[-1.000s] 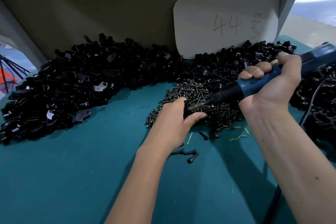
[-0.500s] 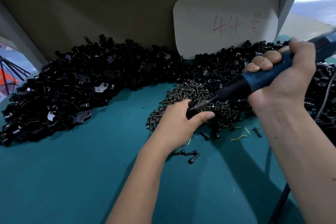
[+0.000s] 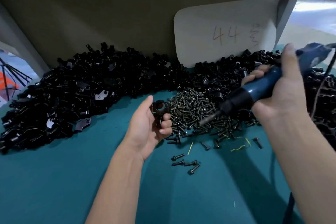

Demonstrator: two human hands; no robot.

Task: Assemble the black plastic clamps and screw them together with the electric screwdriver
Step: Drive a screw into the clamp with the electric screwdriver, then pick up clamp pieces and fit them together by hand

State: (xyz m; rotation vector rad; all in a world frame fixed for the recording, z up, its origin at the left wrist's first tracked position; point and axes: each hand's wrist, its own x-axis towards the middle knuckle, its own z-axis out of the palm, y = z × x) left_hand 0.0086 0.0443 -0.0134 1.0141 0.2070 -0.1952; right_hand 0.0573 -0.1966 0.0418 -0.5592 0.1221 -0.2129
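My left hand (image 3: 147,129) holds an assembled black plastic clamp (image 3: 159,110), palm turned up, fingers curled round its lower part and its ring end sticking up. My right hand (image 3: 280,92) grips the blue electric screwdriver (image 3: 254,92), whose bit (image 3: 209,120) points down-left over the heap of dark screws (image 3: 198,112). The bit is apart from the clamp. A long pile of loose black clamp parts (image 3: 72,94) runs along the back of the teal table (image 3: 54,178).
A white card marked "44" (image 3: 225,32) leans on the back wall. Loose screws (image 3: 185,163) and yellow wire scraps (image 3: 240,146) lie in front of the screw heap. More black parts (image 3: 323,103) and the screwdriver's cable (image 3: 320,85) lie at the right.
The screwdriver bit has lifted off the clamp and moved right. My left hand has pulled back to the left and turned palm up with the clamp in it.
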